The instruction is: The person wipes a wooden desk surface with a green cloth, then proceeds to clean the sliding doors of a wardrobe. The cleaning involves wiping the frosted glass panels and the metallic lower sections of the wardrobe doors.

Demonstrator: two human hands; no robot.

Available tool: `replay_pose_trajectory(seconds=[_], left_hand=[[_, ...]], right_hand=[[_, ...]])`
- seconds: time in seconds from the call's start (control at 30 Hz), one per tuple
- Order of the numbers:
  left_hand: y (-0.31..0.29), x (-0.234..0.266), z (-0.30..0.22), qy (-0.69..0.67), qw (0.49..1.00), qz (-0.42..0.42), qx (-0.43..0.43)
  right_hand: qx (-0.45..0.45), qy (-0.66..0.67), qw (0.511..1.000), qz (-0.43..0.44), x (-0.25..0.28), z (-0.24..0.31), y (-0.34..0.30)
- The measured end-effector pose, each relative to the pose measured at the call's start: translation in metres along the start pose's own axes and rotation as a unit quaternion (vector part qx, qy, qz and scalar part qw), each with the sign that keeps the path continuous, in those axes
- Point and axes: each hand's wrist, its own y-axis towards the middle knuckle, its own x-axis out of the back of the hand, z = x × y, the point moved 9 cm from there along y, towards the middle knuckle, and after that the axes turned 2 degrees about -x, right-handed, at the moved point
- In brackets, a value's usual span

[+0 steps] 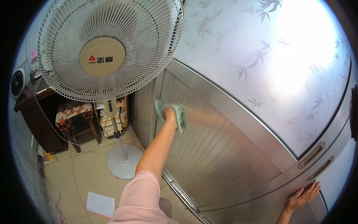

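Green cloth (180,114) is bunched under my left hand (170,113), its folds spilling out on both sides of the fingers, which are closed down on it and press it flat against the ribbed metal lower panel (209,156) of the sliding door. My left arm reaches up from a pink sleeve (140,198) at the bottom. My right hand (302,196) lies far off to the lower right, fingers spread apart and flat on the door's metal frame, holding nothing, just below two slotted pull handles (312,154). Above the cloth, past a slanting metal rail, is the frosted glass pane (268,59) with a leaf pattern, brightly lit. Left of the cloth-holding fingers stands a white pedestal fan (108,48), its pole and round base (124,161) close beside my forearm. Beyond the fan sit a stool with a patterned cushion (73,112), stacked books (112,121) and a dark wooden tabletop (33,100). A white sheet of paper (100,204) lies on the tiled floor below.
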Motion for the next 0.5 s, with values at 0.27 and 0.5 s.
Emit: replay_pose_trajectory(seconds=[0.27,0.5], left_hand=[[-0.116,-0.093,-0.061,0.314,0.712,0.096,-0.620],[-0.118,-0.120,-0.148,0.305,0.605,0.117,-0.727]], right_hand=[[0.006,-0.027,1.000,0.003,-0.004,-0.004,-0.004],[0.012,-0.041,0.999,-0.006,-0.003,-0.006,-0.004]])
